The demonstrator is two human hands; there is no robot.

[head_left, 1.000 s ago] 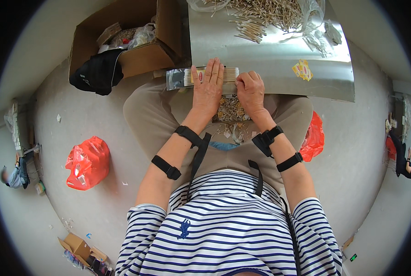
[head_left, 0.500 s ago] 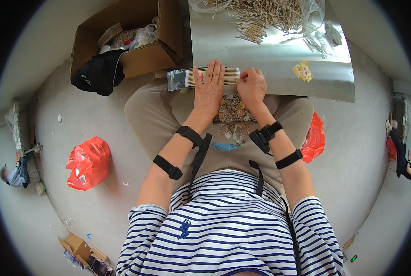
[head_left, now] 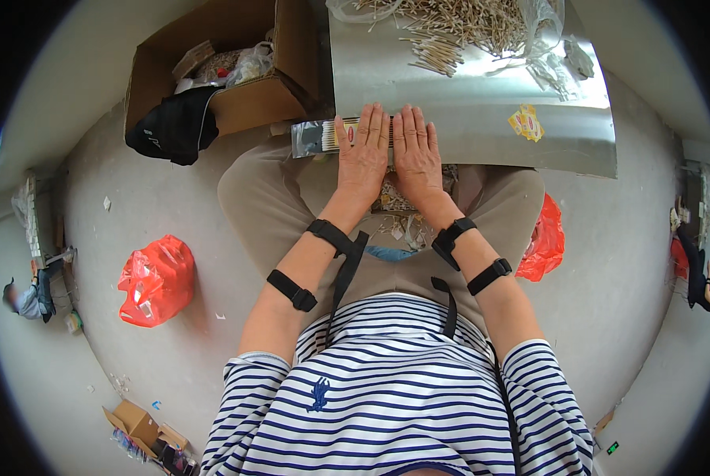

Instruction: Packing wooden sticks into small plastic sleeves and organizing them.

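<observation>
A flat row of cotton swabs (head_left: 329,136) in a clear plastic sleeve (head_left: 305,140) lies along the near edge of the metal worktop. Over its middle my left hand (head_left: 361,163) lies flat, fingers straight and close together, beside a yellow label (head_left: 351,133) with a red mark. My right hand (head_left: 417,163) rests flat over the right end, its fingers stretched out and covering most of the swabs there. The two hands sit side by side, almost touching. Below them, between my knees, several loose swabs and scraps (head_left: 394,198) show in part.
Loose swabs (head_left: 474,24) are heaped at the back of the metal worktop (head_left: 474,131), near a crumpled clear bag (head_left: 549,75). Yellow cards (head_left: 525,123) lie to the right. A cardboard box (head_left: 248,111) draped with black cloth (head_left: 172,131) stands left. Red bags (head_left: 156,282) flank me.
My right hand has opened from a pinch at the right end of the swabs and now lies flat over them, closer to the left hand. The left hand stays in place.
</observation>
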